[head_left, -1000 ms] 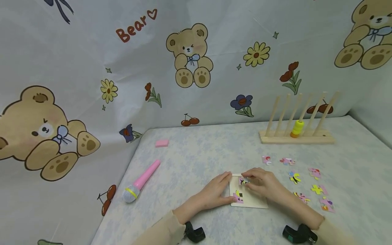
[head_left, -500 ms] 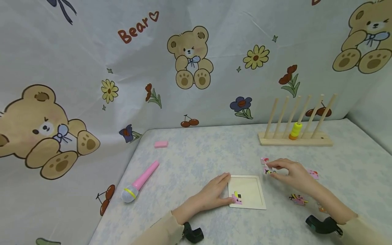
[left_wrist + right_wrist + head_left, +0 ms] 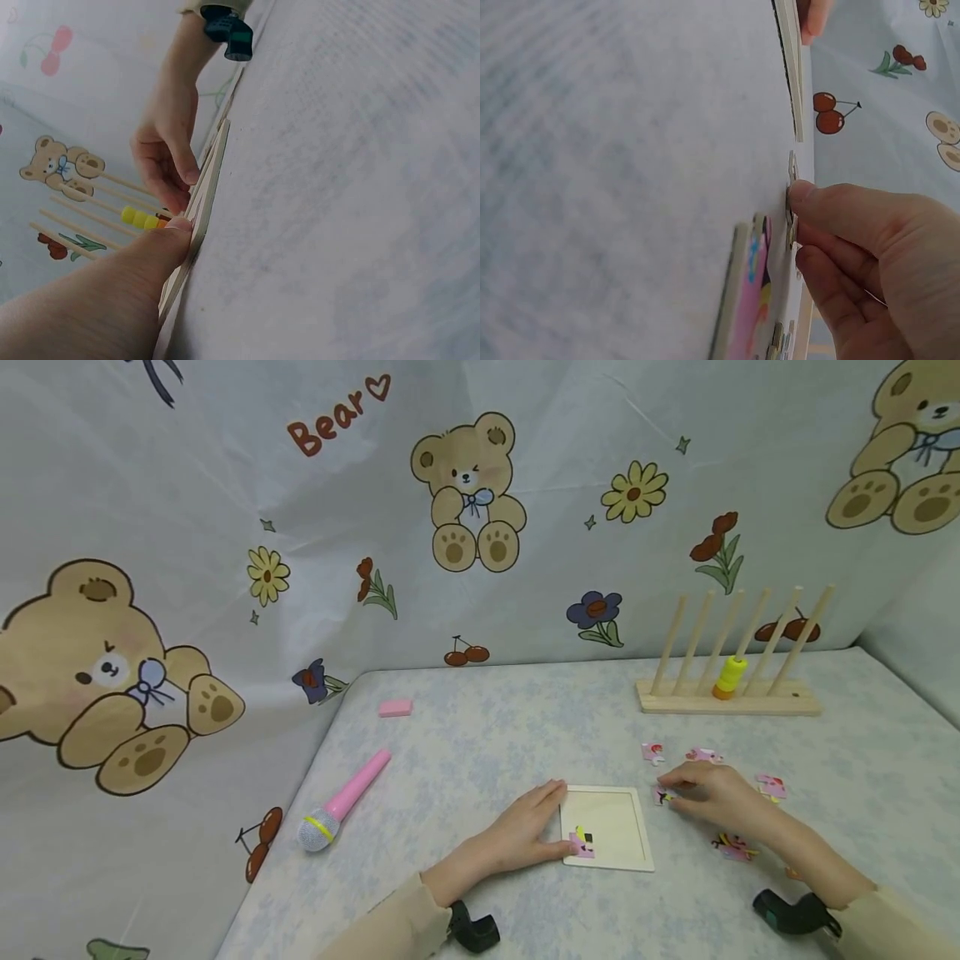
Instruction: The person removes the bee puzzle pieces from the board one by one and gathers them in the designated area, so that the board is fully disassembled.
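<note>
A square white puzzle board [image 3: 611,822] with a raised rim lies on the table in the head view. My left hand [image 3: 513,833] rests along its left edge, fingers straight, thumb on the near-left corner by a pink-and-yellow puzzle piece [image 3: 582,842]. To the right of the board, my right hand [image 3: 716,795] pinches a pink jigsaw piece [image 3: 661,795] with a black mark, at table level. The right wrist view shows the thumb against this thin piece [image 3: 790,234], seen edge-on. In the left wrist view, the left thumb [image 3: 176,232] presses the board's edge.
Loose jigsaw pieces lie around the right hand, among them pieces behind it [image 3: 652,752], to its right [image 3: 771,787] and in front [image 3: 735,847]; some are partly hidden. A wooden peg rack [image 3: 675,700] with yellow and orange rings, a pink toy microphone [image 3: 348,797] and a pink block [image 3: 395,707] stand farther off.
The right hand has left the board's top-left area with the jigsaw piece and moved right, then slightly lower toward the table's near side. The left hand stays on the board.
</note>
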Demonstrator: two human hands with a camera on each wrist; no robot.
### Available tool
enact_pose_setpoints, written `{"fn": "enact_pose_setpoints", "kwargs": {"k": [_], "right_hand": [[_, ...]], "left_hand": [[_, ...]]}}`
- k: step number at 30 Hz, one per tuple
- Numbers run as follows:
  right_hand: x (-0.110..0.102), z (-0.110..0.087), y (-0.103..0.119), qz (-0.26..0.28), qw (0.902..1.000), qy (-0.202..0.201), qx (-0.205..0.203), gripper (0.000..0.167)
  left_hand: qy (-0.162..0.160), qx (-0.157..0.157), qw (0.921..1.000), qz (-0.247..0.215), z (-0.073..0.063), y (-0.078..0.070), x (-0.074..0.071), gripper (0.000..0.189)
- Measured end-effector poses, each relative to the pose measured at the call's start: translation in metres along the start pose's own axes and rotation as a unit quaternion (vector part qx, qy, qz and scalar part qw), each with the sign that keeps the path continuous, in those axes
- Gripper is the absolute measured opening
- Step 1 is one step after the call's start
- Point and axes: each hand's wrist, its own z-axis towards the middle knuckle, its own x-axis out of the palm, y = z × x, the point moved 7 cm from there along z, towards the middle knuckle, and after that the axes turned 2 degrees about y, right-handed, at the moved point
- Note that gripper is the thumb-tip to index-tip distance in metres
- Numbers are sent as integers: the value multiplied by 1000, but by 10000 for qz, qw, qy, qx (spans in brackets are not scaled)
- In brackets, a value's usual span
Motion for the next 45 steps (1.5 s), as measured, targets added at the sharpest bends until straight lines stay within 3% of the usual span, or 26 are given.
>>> {"fn": "enact_pose_setpoints", "kwargs": {"k": [6,10,15,19,26,33,45], "right_hand": [[-8,2,9,-99,9997,-144,183,26],[-12,9,35,367,9986,-269,285,27],[11,17,74,1122,9936,73,-64,31],[35,16,90,1405,9892,305,-294,33],[59,10,94,990,9937,-28,-518,33],[61,12,97,901,9905,-436,-944,27],[66,11,101,853,9902,-443,-1014,28]], "left_hand": [[49,-16,10000,2,0,0,0,85],[73,-43,10000,47,0,0,0,85],[152,-70,9999,-13,0,1,2,85],[220,41,9997,-54,0,2,3,84],[212,302,9993,-5,-1,5,1,83],[188,283,9994,-76,-1,6,-1,83],[285,268,9990,-209,-1,6,-1,85]]}}
